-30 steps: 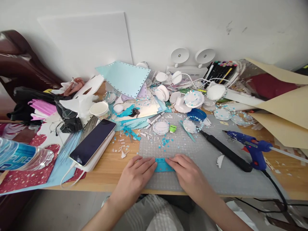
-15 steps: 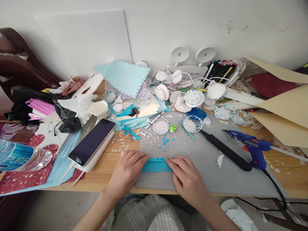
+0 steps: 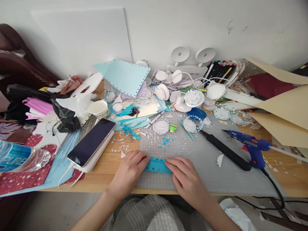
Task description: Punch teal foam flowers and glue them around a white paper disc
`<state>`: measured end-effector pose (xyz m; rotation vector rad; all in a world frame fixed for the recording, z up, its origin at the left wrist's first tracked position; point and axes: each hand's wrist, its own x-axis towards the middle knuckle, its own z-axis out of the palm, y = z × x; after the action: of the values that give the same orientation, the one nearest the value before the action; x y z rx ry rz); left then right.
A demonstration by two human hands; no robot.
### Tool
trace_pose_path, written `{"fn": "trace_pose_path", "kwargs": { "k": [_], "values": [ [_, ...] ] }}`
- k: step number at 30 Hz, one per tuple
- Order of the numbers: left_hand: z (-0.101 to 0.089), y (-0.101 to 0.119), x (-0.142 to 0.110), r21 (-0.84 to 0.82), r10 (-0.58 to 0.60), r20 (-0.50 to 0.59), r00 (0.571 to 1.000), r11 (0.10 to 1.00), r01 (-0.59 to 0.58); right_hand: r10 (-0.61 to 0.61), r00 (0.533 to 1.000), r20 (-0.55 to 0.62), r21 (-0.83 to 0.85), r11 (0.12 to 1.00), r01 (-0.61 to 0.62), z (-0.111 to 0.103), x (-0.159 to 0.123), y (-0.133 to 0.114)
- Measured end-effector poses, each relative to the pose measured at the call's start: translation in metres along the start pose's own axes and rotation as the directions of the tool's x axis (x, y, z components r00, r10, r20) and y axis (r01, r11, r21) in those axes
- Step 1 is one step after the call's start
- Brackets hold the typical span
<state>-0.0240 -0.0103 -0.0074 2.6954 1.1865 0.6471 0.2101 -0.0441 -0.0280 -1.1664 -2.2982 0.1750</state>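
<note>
Between my two hands lies a blue paper strip (image 3: 157, 166) with punched holes, its far edge folded over. It rests on the grey cutting mat (image 3: 211, 183) near the table's front edge. My left hand (image 3: 132, 170) pinches the strip's left end, fingers curled together. The right end is pinched by my right hand (image 3: 186, 175), thumb and fingers closed on it. Tiny blue paper bits (image 3: 166, 140) and a green craft punch (image 3: 172, 128) lie beyond the strip. The fingertips partly hide both ends.
A blue glue gun (image 3: 250, 141) and a black-handled tool (image 3: 223, 150) lie to the right. At left are a phone (image 3: 92, 141), a paper cup (image 3: 98, 108) and a water bottle (image 3: 24, 155). White discs (image 3: 194, 97) and paper sheets (image 3: 122, 75) crowd the back.
Both hands stay on the strip. My left fingers have shifted slightly along its folded far edge, and the strip's left end is more covered.
</note>
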Motion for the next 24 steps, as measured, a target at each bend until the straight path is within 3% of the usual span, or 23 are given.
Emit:
{"fn": "trace_pose_path", "kwargs": {
  "k": [7,13,20,24],
  "values": [
    [0.0,0.025,0.004,0.165,-0.05,0.017,0.999,0.985,0.046,-0.024,1.0,-0.015,0.018,1.0,0.025,-0.002,0.002,-0.002],
    [0.018,0.054,0.002,0.095,-0.02,0.046,0.999,0.995,0.015,-0.021,0.999,-0.04,0.046,0.999,0.022,-0.002,0.004,-0.002],
    [0.027,0.058,-0.005,0.13,-0.004,0.022,1.0,0.992,0.001,0.003,0.997,-0.074,0.036,0.999,0.0,-0.001,0.004,0.0],
    [0.026,0.055,-0.01,0.059,-0.009,0.029,1.0,0.998,0.007,0.024,0.997,-0.076,0.052,0.998,-0.02,-0.002,0.002,0.0]
  ]
}}
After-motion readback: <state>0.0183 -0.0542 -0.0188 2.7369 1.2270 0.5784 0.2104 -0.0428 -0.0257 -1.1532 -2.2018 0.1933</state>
